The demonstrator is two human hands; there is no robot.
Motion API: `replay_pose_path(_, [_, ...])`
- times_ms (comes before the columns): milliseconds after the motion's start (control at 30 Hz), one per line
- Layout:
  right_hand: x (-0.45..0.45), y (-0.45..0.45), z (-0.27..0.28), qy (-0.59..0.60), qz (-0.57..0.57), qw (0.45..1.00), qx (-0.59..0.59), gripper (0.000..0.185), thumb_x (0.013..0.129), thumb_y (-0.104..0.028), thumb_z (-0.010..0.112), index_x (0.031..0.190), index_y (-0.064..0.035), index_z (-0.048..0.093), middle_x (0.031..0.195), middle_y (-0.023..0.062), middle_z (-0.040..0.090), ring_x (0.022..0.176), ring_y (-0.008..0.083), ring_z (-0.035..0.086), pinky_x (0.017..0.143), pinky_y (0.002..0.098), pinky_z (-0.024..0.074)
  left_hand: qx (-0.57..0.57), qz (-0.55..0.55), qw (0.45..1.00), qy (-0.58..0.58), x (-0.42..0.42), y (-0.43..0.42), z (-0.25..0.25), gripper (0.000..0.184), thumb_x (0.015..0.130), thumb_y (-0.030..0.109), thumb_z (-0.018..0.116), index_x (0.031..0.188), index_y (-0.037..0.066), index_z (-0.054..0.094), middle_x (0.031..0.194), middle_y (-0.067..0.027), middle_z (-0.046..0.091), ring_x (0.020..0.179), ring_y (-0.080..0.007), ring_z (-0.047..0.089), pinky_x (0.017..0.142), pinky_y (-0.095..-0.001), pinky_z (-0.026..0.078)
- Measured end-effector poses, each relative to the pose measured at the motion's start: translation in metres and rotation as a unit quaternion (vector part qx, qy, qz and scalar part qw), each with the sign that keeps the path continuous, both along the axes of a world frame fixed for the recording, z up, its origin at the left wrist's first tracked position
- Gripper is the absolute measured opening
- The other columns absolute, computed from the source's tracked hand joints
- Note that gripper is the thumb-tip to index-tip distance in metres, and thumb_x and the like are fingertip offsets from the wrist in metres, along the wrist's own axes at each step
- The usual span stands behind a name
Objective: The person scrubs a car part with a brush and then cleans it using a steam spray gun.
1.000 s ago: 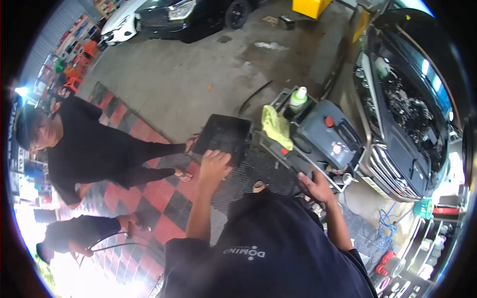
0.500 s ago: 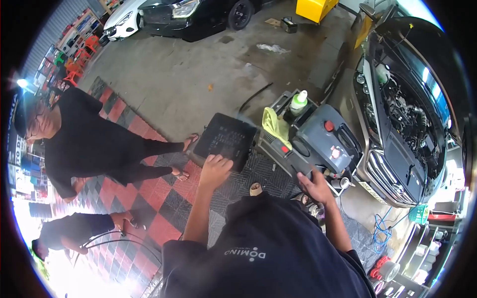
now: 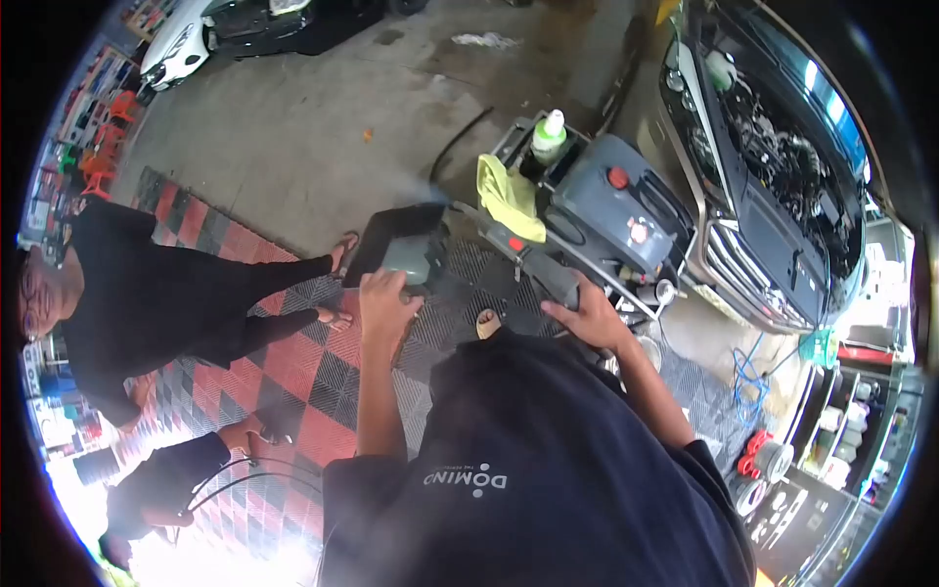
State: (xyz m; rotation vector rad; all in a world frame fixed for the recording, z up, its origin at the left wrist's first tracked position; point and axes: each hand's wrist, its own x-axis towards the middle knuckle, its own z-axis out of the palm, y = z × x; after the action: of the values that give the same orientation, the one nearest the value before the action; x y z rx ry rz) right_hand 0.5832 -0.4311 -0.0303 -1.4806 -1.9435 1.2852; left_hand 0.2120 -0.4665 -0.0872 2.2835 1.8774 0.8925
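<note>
My left hand [image 3: 386, 308] is closed at the near edge of a black box [image 3: 381, 240], in front of my body to the left. A smooth grey-green surface [image 3: 411, 258] shows on the box just beyond my fingers. My right hand [image 3: 590, 313] grips the end of a dark grey bar [image 3: 551, 278] with a red button, at the near side of a cart. A yellow cloth [image 3: 509, 199] hangs beside the bar. Behind it stand a white bottle with a green label [image 3: 549, 138] and a dark grey case with a red cap [image 3: 611, 201].
At the left stands a person in dark clothes [image 3: 166, 284]; another person [image 3: 176, 484] bends near black hoses. A car with its hood open [image 3: 773, 186] is on the right. Red and grey floor tiles [image 3: 284, 391] lie below, and a blue hose [image 3: 750, 377] at the right.
The view has shifted, so the cart and cars sit further left and higher. The black box looks tipped, and a grey-green surface now shows by my left hand. My right hand stays on the bar.
</note>
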Motion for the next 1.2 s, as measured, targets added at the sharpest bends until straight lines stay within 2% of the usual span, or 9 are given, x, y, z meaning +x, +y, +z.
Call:
replay_pose_path(100, [-0.004,-0.001,-0.013,0.016,-0.019,0.999,-0.020,0.060,0.088,-0.031,0.079,0.130,0.0042,0.057,0.111,0.0204,0.069,0.106,0.0267,0.066,0.093,0.0368,0.0494,-0.014,0.034,0.999,0.003,-0.007,-0.007,-0.009,0.035,0.057,0.016,0.080,0.077,0.006,0.052,0.074,-0.0104,0.056,0.077,-0.0321,0.057,0.077,-0.0429,0.042])
replay_pose_path(167, [-0.007,0.000,0.003,-0.042,-0.011,0.971,-0.235,0.054,0.087,-0.033,0.080,0.123,0.0041,0.063,0.107,0.0193,0.071,0.102,0.0244,0.066,0.090,0.0361,0.0494,-0.032,0.052,0.998,0.013,-0.015,-0.014,-0.021,0.036,0.058,0.016,0.081,0.078,0.006,0.053,0.076,-0.0116,0.057,0.078,-0.0339,0.057,0.076,-0.0447,0.043])
replay_pose_path(300, [-0.003,-0.019,-0.023,0.067,0.026,0.994,-0.088,0.060,0.088,-0.045,0.077,0.119,0.0040,0.064,0.103,0.0176,0.072,0.095,0.0245,0.069,0.086,0.0373,0.0524,-0.055,0.105,0.993,0.015,-0.027,-0.020,-0.036,0.041,0.059,0.018,0.083,0.087,0.002,0.057,0.083,-0.0163,0.062,0.084,-0.0424,0.058,0.075,-0.0527,0.045])
replay_pose_path(400, [-0.005,-0.029,-0.036,0.011,0.105,0.986,-0.125,0.075,0.095,-0.053,0.062,0.142,0.0022,0.046,0.123,0.0274,0.064,0.115,0.0417,0.064,0.099,0.0440,0.0498,-0.054,0.153,0.986,-0.040,-0.038,-0.027,-0.050,0.048,0.062,0.017,0.082,0.101,-0.003,0.062,0.093,-0.0231,0.066,0.090,-0.0464,0.060,0.081,-0.0524,0.047])
replay_pose_path(567, [0.000,-0.035,-0.062,-0.009,0.251,0.965,-0.080,0.080,0.093,-0.046,0.064,0.150,0.0016,0.034,0.148,0.0280,0.047,0.130,0.0397,0.054,0.109,0.0431,0.0439,-0.057,0.173,0.979,-0.088,-0.050,-0.027,-0.040,0.041,0.062,0.015,0.083,0.094,-0.001,0.062,0.089,-0.0220,0.065,0.086,-0.0461,0.059,0.078,-0.0540,0.045])
replay_pose_path(733, [0.031,-0.015,-0.063,0.164,0.102,0.894,-0.405,0.062,0.104,-0.041,0.045,0.157,-0.0105,0.039,0.150,0.0132,0.050,0.136,0.0249,0.048,0.117,0.0339,0.0336,-0.075,0.209,0.966,-0.130,-0.065,-0.035,-0.031,0.042,0.062,0.013,0.081,0.098,-0.003,0.065,0.090,-0.0231,0.067,0.086,-0.0455,0.062,0.080,-0.0514,0.047])
replay_pose_path(833, [0.033,-0.015,-0.041,0.148,0.073,0.890,-0.425,0.051,0.107,-0.038,0.045,0.149,-0.0117,0.051,0.151,0.0099,0.050,0.134,0.0219,0.049,0.114,0.0336,0.0377,-0.072,0.212,0.949,-0.223,-0.060,-0.037,-0.018,0.039,0.064,0.011,0.080,0.097,-0.004,0.064,0.084,-0.0205,0.068,0.076,-0.0387,0.065,0.074,-0.0439,0.051])
replay_pose_path(933, [0.037,-0.015,-0.054,0.185,0.076,0.870,-0.450,0.051,0.106,-0.040,0.053,0.149,-0.0115,0.051,0.144,0.0065,0.055,0.128,0.0168,0.052,0.110,0.0303,0.0398,0.004,0.164,0.960,-0.228,-0.059,-0.039,-0.019,0.029,0.072,-0.002,0.073,0.097,-0.004,0.058,0.080,-0.0069,0.063,0.064,-0.0127,0.054,0.059,-0.0320,0.049])
replay_pose_path(1200, [0.040,-0.027,-0.050,0.371,0.009,0.821,-0.434,0.066,0.098,-0.027,0.068,0.153,-0.0081,0.037,0.120,0.0050,0.059,0.113,0.0166,0.060,0.099,0.0345,0.0509,-0.033,0.218,0.903,-0.368,-0.064,-0.032,-0.038,0.034,0.070,0.000,0.075,0.101,-0.001,0.061,0.088,-0.0022,0.063,0.076,-0.0115,0.058,0.069,-0.0295,0.050])
